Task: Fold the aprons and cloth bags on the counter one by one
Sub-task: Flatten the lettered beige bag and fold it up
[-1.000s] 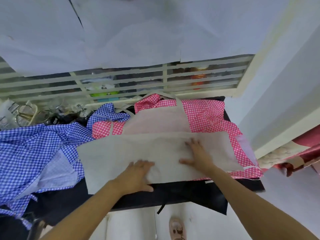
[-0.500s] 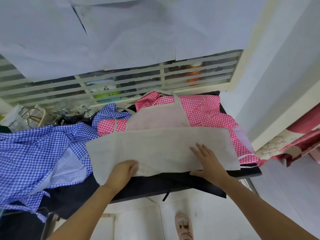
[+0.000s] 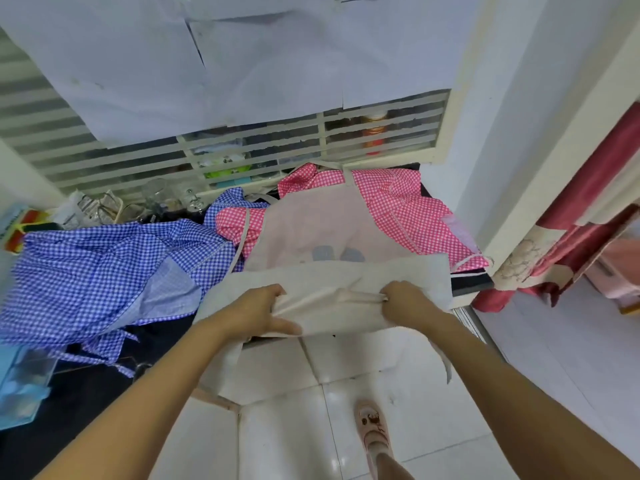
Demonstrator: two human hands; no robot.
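Observation:
A beige cloth bag point(image 3: 332, 299) lies folded into a band at the counter's front edge, partly hanging over it. My left hand point(image 3: 258, 311) grips its near edge on the left. My right hand point(image 3: 403, 301) pinches a bunched fold of it near the middle. Behind it lies a pale pink cloth bag point(image 3: 311, 230) spread on a red checked apron point(image 3: 408, 209). A blue checked apron point(image 3: 97, 268) is heaped on the left.
The dark counter point(image 3: 471, 284) ends at the white wall on the right. Glassware point(image 3: 159, 199) and small items stand at the back left below a slatted window. A blue box point(image 3: 20, 382) sits at the left front. White floor tiles lie below.
Both hands went from lying flat on the beige bag to gripping it; they drew its near part toward me, so it bunches and hangs over the counter's front edge.

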